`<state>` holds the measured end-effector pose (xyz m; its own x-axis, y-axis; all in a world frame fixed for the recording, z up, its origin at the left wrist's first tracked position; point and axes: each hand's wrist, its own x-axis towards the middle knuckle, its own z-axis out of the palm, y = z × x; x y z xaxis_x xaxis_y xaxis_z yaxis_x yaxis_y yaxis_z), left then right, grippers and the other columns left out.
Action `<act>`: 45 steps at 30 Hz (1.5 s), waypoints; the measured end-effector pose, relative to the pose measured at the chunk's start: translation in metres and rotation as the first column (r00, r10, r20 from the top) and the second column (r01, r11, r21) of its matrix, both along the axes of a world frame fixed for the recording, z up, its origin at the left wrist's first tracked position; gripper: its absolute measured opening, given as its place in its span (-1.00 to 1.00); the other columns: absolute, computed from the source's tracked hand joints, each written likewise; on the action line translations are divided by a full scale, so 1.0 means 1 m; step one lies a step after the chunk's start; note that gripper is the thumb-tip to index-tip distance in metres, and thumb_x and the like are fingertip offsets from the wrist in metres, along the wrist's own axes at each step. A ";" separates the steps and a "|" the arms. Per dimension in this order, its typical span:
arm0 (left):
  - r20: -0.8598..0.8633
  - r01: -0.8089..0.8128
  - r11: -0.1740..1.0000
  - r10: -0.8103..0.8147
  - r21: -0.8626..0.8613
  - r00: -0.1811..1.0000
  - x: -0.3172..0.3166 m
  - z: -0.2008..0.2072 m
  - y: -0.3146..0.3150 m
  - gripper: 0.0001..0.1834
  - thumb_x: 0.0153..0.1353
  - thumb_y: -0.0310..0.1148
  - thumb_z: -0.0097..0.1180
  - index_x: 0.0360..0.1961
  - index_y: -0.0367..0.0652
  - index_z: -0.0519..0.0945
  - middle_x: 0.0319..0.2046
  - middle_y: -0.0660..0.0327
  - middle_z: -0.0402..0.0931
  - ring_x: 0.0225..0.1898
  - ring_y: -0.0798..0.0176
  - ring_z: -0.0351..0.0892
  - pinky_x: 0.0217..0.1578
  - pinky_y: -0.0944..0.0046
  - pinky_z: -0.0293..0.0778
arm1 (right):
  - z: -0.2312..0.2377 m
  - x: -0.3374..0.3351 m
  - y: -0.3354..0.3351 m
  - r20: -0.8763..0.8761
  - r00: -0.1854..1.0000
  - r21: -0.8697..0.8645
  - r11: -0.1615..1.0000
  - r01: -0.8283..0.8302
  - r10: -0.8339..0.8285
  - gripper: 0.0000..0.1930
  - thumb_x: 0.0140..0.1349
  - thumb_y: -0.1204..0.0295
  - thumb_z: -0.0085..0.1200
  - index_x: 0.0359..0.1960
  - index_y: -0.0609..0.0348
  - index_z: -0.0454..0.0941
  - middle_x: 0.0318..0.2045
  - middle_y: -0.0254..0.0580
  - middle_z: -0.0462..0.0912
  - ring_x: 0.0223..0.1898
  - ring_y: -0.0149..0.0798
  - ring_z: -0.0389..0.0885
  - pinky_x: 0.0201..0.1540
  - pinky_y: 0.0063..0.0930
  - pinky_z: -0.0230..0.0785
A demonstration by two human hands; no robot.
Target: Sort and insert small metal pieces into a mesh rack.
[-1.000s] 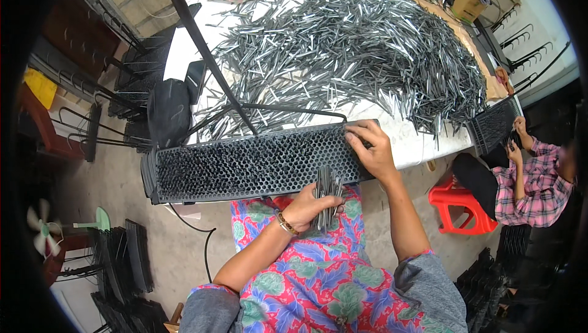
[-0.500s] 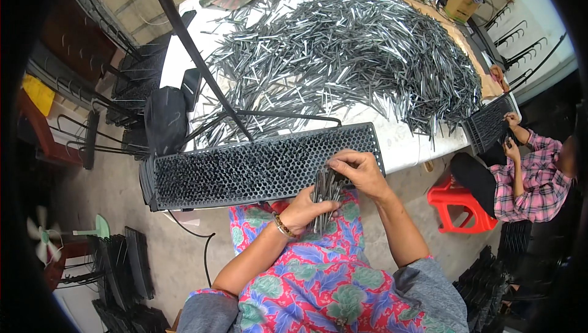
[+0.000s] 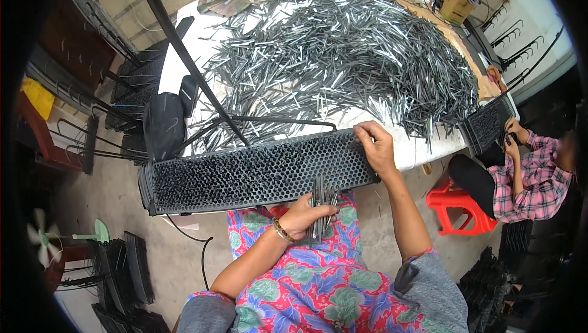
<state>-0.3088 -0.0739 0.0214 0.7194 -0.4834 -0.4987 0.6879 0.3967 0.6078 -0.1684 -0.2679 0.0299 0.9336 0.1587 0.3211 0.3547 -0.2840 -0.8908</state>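
A long black panel full of round holes lies across in front of me at the table's near edge. Dark bristle-like pieces fill its left part, while open holes show toward the right. My left hand, with a bracelet on the wrist, is closed around a bundle of thin dark strips just below the panel's lower edge. At the panel's upper right corner is my right hand, its thumb and fingers pinched together over the holes. Whatever sits between those fingertips is too small or hidden to make out.
A large heap of loose dark strips covers the white table. A black bar slants over the panel. To the right, a person in a plaid shirt handles a similar panel, beside a red stool.
My right hand has moved from above the bundle up and right to the panel's far right corner. The left hand keeps the bundle in almost the same place.
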 end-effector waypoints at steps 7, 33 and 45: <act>-0.106 -0.027 0.994 0.016 -0.105 0.994 0.000 0.001 0.002 -0.65 0.14 -0.52 0.16 -0.02 -0.27 0.47 -0.37 0.24 0.53 -0.37 0.35 0.57 -0.33 0.32 0.58 | 0.011 -0.002 0.010 0.206 0.974 -0.249 0.968 -0.039 0.092 -0.91 0.16 0.53 0.10 -0.34 0.31 0.58 -0.38 -0.09 0.60 -0.34 -0.13 0.59 -0.24 -0.38 0.43; -0.092 -0.046 0.997 0.041 -0.055 0.995 0.000 0.000 0.001 -0.71 0.12 -0.52 0.21 -0.11 -0.23 0.49 -0.40 0.25 0.53 -0.44 0.38 0.56 -0.43 0.37 0.56 | -0.011 -0.012 0.011 0.314 0.949 -0.289 0.954 0.078 0.017 -0.86 0.08 0.51 0.21 -0.34 0.32 0.63 -0.31 -0.06 0.60 -0.32 -0.14 0.60 -0.26 -0.40 0.45; 0.065 0.059 0.997 -0.063 0.059 0.996 0.006 0.015 -0.001 -0.77 0.09 -0.51 0.23 -0.24 -0.24 0.47 -0.44 0.24 0.52 -0.48 0.39 0.54 -0.44 0.38 0.50 | 0.028 -0.050 0.026 -0.320 0.778 0.119 0.838 -0.533 0.541 -0.84 0.17 0.48 0.15 -0.29 0.34 0.63 -0.33 -0.19 0.62 -0.25 -0.40 0.54 -0.20 -0.53 0.38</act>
